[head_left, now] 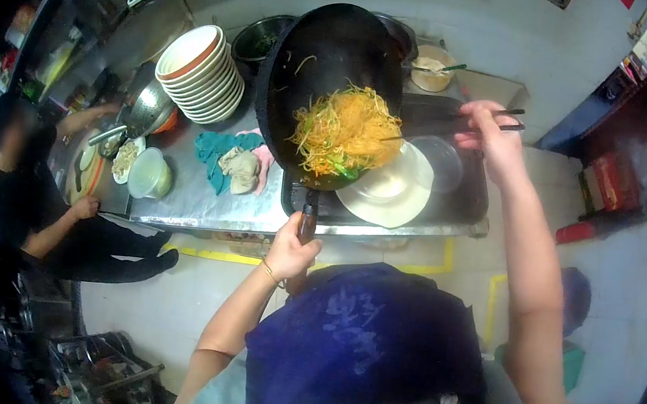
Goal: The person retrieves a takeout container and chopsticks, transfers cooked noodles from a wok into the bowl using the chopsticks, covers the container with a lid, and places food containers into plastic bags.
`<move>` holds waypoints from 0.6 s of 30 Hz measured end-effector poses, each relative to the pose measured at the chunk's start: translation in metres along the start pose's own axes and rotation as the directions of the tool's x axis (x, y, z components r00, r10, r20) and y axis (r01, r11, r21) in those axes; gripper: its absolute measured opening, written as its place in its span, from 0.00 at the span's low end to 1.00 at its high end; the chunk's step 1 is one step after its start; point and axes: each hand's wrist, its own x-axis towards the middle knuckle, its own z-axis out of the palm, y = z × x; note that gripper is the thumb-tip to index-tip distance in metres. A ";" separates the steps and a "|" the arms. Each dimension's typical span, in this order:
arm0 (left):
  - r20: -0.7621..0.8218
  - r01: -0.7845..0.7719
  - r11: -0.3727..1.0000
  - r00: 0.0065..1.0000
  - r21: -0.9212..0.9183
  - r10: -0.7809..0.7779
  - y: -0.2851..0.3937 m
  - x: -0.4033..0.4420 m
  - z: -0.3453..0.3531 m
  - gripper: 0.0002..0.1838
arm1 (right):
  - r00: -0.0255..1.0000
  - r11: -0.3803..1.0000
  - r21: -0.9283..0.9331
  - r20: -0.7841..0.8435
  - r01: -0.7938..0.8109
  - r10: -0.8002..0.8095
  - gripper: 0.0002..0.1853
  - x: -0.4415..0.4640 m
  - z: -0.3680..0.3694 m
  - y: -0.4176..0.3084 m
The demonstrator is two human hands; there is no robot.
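My left hand is wrapped round the wooden handle of a black wok, which is tilted towards the right. Yellow noodles with green vegetables lie at the wok's lower right edge. Just beneath that edge is a white plate on a dark tray. My right hand grips dark chopsticks, whose tips reach the noodles. A clear round container stands at the plate's right side.
Stacked bowls, cloths and a lidded tub stand left on the metal counter. A small tub is behind the tray. Another person works at the far left, near a metal pan.
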 end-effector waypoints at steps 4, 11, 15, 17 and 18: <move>0.031 -0.119 0.992 0.993 0.044 0.118 -0.010 0.014 -0.014 0.16 | 0.995 0.995 0.066 0.061 0.071 -0.075 0.13 0.000 0.036 0.008; 0.033 -0.096 0.995 0.995 -0.003 0.096 -0.013 0.013 -0.016 0.15 | 0.998 0.999 -0.036 -0.051 -0.039 0.037 0.12 0.014 0.055 0.039; 0.019 -0.154 0.985 0.988 0.071 0.153 -0.019 0.025 -0.023 0.15 | 0.996 1.000 0.005 -0.091 0.016 -0.015 0.14 0.009 0.051 0.039; 0.022 -0.158 0.986 0.987 0.048 0.157 -0.020 0.024 -0.020 0.15 | 0.995 1.000 -0.001 -0.099 0.007 -0.007 0.14 0.000 0.043 0.037; 0.019 -0.151 0.987 0.989 0.055 0.150 -0.019 0.023 -0.021 0.15 | 0.996 1.000 -0.005 -0.093 -0.001 0.000 0.14 -0.003 0.039 0.034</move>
